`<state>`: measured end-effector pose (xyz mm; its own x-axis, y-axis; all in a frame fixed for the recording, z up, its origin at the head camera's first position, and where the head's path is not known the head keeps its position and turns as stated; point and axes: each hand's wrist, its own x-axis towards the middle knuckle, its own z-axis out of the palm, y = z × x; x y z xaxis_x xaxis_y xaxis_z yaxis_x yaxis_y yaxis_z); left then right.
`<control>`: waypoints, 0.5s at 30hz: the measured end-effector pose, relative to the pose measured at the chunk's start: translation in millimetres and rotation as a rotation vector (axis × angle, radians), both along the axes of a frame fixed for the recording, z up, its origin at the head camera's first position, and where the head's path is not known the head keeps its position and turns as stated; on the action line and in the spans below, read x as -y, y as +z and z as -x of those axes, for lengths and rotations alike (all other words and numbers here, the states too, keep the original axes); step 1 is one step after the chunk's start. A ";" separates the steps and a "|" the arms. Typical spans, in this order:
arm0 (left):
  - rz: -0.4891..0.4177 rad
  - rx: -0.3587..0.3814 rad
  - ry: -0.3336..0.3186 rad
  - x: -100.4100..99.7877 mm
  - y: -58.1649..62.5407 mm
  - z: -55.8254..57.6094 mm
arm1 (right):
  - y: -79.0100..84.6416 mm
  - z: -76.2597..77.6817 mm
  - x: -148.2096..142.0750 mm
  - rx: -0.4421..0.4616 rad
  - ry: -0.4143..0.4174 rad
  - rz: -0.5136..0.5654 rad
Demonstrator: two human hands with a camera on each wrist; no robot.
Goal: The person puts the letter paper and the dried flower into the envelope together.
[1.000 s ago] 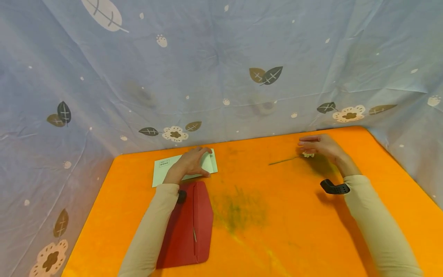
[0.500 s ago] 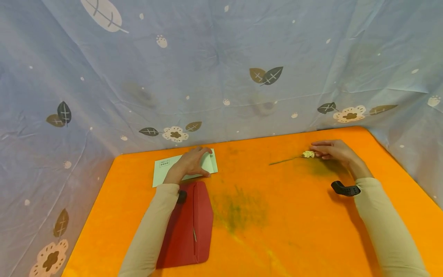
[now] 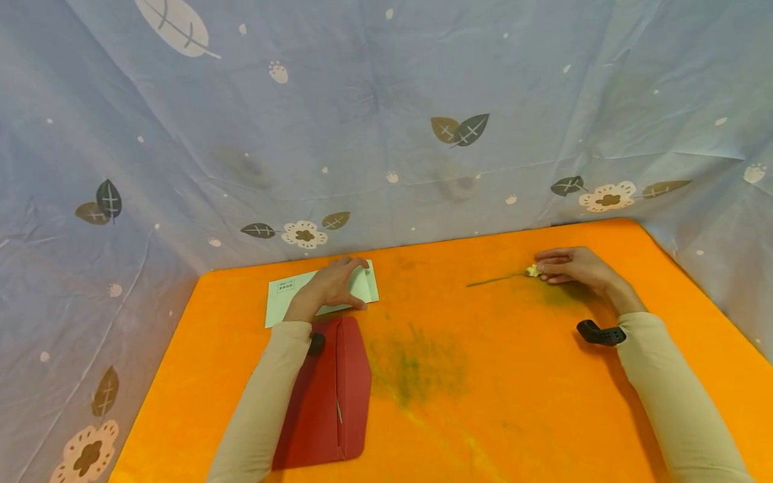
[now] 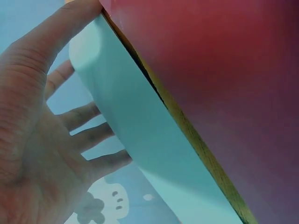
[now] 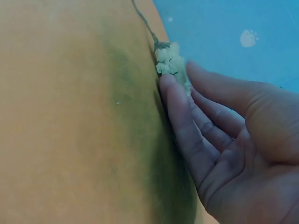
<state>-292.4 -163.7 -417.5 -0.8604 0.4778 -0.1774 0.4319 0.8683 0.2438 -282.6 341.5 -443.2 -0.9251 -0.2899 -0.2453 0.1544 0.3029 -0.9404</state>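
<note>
Near the back left of the table, my left hand (image 3: pixel 332 285) rests across a pale green envelope (image 3: pixel 284 302). Its thumb lies by the near edge, and the spread fingers reach the far edge in the left wrist view. At the right, my right hand (image 3: pixel 582 270) is at the head of a small pale yellow flower (image 3: pixel 532 270), whose thin stem lies on the table pointing left. The right wrist view has the flower head (image 5: pixel 169 58) between the thumb and index fingertips. The index finger touches it; whether the thumb does too, I cannot tell.
A red envelope (image 3: pixel 356 389) lies under and beside the left forearm, its flap to the right. The orange tabletop (image 3: pixel 483 362) bears a dark green stain in the middle. Patterned grey-blue cloth (image 3: pixel 386 134) walls the back and sides.
My right hand first moved right, off the flower head, then came back slightly left so that its fingertips are at the petals. The left hand and the envelopes have stayed put.
</note>
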 end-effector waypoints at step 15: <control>-0.019 -0.007 0.013 2.6 -1.8 0.3 | 9.7 -0.5 16.8 -0.129 0.041 -0.317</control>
<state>-292.8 -166.4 -419.3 -0.8677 0.4699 -0.1619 0.4226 0.8690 0.2572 -282.1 324.7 -433.4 -0.9436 -0.2551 -0.2109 0.0222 0.5870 -0.8093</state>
